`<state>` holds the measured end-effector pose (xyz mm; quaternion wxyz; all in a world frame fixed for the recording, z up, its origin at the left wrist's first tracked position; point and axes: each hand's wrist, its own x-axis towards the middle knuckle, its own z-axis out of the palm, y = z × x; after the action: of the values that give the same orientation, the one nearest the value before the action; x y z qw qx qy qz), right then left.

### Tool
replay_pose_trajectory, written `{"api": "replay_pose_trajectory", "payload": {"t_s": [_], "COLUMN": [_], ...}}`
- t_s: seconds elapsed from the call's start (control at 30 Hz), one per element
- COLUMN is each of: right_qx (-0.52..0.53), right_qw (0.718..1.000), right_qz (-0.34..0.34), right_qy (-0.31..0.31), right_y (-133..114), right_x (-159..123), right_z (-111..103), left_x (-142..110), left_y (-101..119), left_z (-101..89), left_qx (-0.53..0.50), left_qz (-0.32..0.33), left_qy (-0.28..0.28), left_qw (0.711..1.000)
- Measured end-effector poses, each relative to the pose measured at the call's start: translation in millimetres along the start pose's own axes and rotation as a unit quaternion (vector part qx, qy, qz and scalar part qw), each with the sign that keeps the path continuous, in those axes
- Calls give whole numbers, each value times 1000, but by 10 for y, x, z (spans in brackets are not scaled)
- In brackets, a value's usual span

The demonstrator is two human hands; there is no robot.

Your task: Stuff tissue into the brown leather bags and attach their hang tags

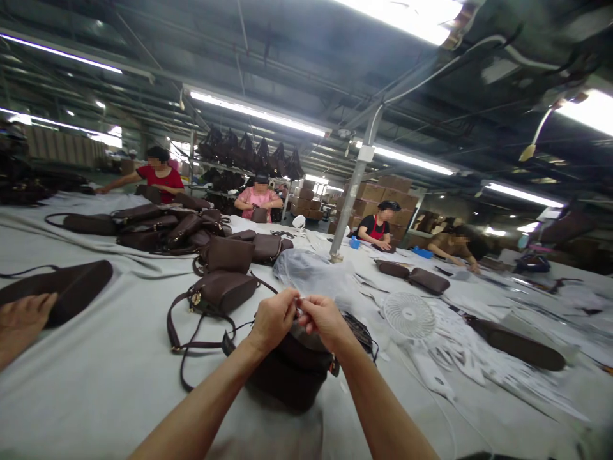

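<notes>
Just above a dark brown handbag point(292, 377) on the table, my left hand point(275, 318) and my right hand point(324, 319) meet at their fingertips. Both are closed in a pinch around something small and pale that I cannot make out. My forearms frame the bag on either side, and the hands hide part of its top. Left of it sits another brown handbag point(225, 291) with a gold-coloured charm, its strap point(172, 326) looped on the cloth. A clear plastic bag point(306, 271) lies crumpled behind my hands.
A co-worker's hand point(26, 319) rests on a brown bag point(81, 291) at the left. Brown bags point(167, 227) are heaped behind. To the right are a white fan point(409, 316), white strips point(460, 358) and a brown bag point(520, 345). A metal post point(352, 198) rises beyond; several people work across the table.
</notes>
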<state>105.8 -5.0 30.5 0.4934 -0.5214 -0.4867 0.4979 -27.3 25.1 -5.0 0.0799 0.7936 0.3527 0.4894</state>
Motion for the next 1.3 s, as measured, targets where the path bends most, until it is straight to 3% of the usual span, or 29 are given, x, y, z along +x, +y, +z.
{"api": "replay_pose_trajectory", "payload": {"t_s": [0.23,0.33,0.43,0.5,0.57,0.63,0.7,0.8,0.9,0.97,1.03,1.1,1.2,1.23,1.3], "right_qx": [83,10,-143,-299,-460,-573,-619,-589,-521,-481,-467,-493,-537,-536,-500], "right_qw": [996,998,985,937,845,755,712,729,780,823,844,826,783,783,812], "right_qz": [0,-3,-76,-177,-271,-310,-312,-320,-323,-286,-255,-265,-289,-286,-267], "right_qy": [-16,-58,-60,-20,33,77,111,140,126,96,68,69,122,134,142], "right_y": [-45,-114,-162,-194,-245,-317,-400,-508,-576,-616,-666,-724,-795,-807,-811], "right_x": [63,100,117,102,72,55,76,182,289,315,304,278,276,292,341], "right_z": [-28,-52,-79,-89,-78,-47,-13,-7,-65,-113,-145,-147,-106,-90,-76], "left_x": [15,50,77,89,104,133,184,288,365,374,354,321,280,274,275], "left_y": [-62,-67,-57,-55,-56,-55,-50,-46,-59,-68,-64,-41,7,17,15], "left_z": [-21,-65,-102,-108,-109,-123,-165,-270,-368,-399,-399,-381,-362,-364,-382], "left_qx": [-3,-18,-25,-27,-30,-44,-65,-82,-95,-102,-102,-103,-126,-135,-150], "left_qz": [5,11,7,0,-8,-9,1,31,50,56,62,68,63,60,57], "left_qy": [6,-1,-11,-20,-29,-43,-67,-105,-127,-150,-179,-203,-219,-221,-227], "left_qw": [1000,1000,1000,999,999,998,996,991,986,982,977,971,966,964,961]}}
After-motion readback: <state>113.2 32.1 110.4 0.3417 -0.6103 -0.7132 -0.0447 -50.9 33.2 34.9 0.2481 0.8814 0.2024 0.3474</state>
